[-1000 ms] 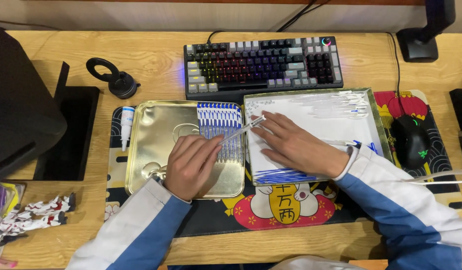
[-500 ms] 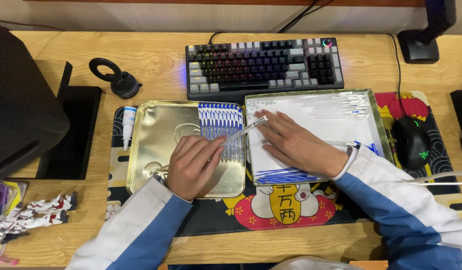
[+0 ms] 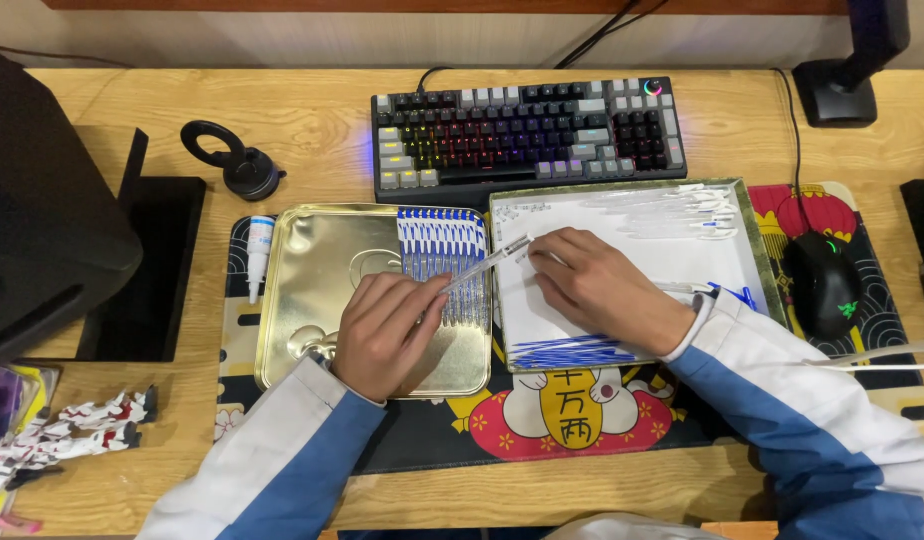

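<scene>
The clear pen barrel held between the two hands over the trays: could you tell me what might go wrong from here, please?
1. The clear pen barrel is pinched only at its ends by the left hand and right hand; it could slip and knock the row of finished pens in the gold tray.
2. The right sleeve lies near the blue refills in the white tray and might scatter them.

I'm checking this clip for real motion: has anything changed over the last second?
Almost nothing. The left hand and right hand still hold the clear pen barrel between them over the two trays. The pens in the gold tray, the white tray and the keyboard stayed put.
</scene>
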